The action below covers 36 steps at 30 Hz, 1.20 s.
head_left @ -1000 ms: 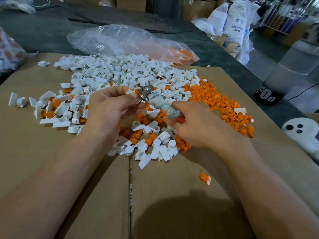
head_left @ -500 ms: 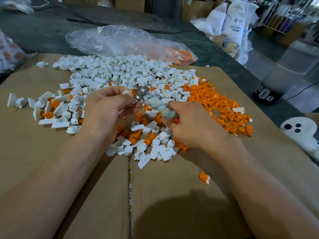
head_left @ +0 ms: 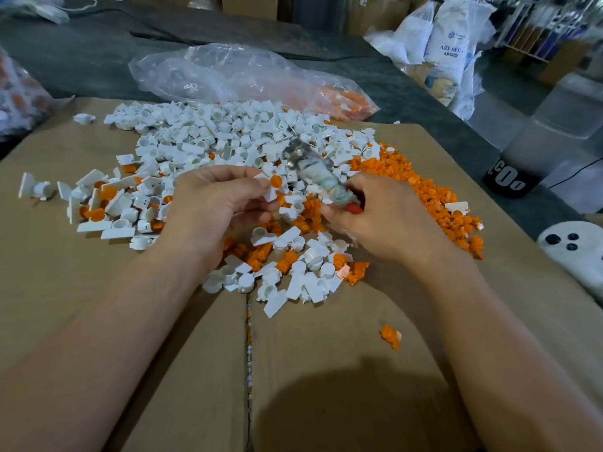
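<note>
While the left hand [head_left: 215,207] pinches a white part [head_left: 270,190] with an orange cap in its fingers, the right hand [head_left: 381,220] grips the tool [head_left: 321,181] by its taped handle. The tool's axis runs up-left from the right fist. Its metal head [head_left: 295,153] sits just up-right of the part (looks apart), over the pile [head_left: 212,135]. Left hand is nearer, so it likely closes the gap.
</note>
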Motion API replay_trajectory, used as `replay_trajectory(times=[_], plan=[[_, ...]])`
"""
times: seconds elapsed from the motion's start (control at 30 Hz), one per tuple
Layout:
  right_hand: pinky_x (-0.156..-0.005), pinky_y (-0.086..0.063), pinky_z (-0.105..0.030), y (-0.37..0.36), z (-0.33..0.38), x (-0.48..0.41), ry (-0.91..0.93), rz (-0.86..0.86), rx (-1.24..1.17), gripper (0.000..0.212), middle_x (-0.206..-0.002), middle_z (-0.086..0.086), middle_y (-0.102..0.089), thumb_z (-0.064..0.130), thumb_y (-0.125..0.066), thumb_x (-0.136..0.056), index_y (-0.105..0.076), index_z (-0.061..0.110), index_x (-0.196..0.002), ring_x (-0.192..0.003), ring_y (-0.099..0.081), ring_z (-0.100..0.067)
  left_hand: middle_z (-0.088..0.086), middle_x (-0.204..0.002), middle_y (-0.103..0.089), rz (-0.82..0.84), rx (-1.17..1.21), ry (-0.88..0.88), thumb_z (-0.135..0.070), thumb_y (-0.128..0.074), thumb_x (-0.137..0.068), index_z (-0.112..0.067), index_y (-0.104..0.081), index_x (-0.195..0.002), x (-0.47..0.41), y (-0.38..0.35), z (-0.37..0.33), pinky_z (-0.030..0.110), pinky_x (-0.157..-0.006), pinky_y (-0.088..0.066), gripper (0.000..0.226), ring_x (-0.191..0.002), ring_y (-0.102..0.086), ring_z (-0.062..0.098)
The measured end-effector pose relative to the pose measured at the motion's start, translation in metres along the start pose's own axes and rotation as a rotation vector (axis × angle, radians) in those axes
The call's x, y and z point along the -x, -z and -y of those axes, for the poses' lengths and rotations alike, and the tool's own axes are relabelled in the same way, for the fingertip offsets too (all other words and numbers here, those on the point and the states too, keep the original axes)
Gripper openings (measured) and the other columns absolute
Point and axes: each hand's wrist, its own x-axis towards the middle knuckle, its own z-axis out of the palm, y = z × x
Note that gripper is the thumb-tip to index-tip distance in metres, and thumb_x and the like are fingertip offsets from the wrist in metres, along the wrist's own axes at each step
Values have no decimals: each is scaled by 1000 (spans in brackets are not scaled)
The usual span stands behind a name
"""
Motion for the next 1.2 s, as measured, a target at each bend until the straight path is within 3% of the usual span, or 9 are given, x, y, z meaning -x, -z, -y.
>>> replay_trajectory(times=[0.13,0.33,0.53,0.8,1.03,1.2], plan=[[-49,-26,-27,1,-17,-7,-93,-61,23,38,-69,7,-44,56,-57,-79,-49,19,-79,-62,-40,-10,8,-57,-65,0,-2,24,5,-62,-79,-6,-67,-76,1,-1,-1,20,-44,-50,12,-53,-67,21],[-58,-28,-30,-2,-32,-14,-170,-62,84,54,-93,0,-52,59,-62,-74,-57,14,-103,-82,-44,-15,8,-57,-67,37,-92,6,4,-64,-77,-14,-74,-61,4,-2,-2,19,-44,-50,27,-48,-64,17],[-51,-21,-28,-7,-35,-17,-179,-21,182,56,-90,-3,-49,64,-64,-69,-53,15,-94,-82,-42,-18,-4,-46,-60,86,-227,-77,2,-64,-79,-15,-73,-74,9,-3,-3,18,-46,-50,19,-47,-62,14],[-73,-29,-30,-11,-41,-21,-167,11,181,70,-108,-8,-53,66,-61,-68,-54,13,-113,-101,-46,-23,1,-52,-63,129,-263,-116,3,-64,-79,-17,-74,-72,11,-3,-3,17,-47,-49,24,-49,-59,11],[-78,-29,-30,-13,-42,-23,-185,40,143,79,-120,-8,-50,68,-59,-68,-49,14,-125,-112,-43,-23,4,-57,-66,164,-284,-135,5,-64,-78,-19,-75,-69,14,-3,-4,18,-48,-51,27,-50,-59,7],[-78,-29,-30,-13,-42,-22,-186,37,145,79,-120,-9,-48,68,-58,-68,-48,15,-125,-112,-43,-24,2,-56,-66,116,-258,-58,2,-64,-80,-14,-71,-74,13,-3,-3,19,-46,-51,19,-51,-63,12]])
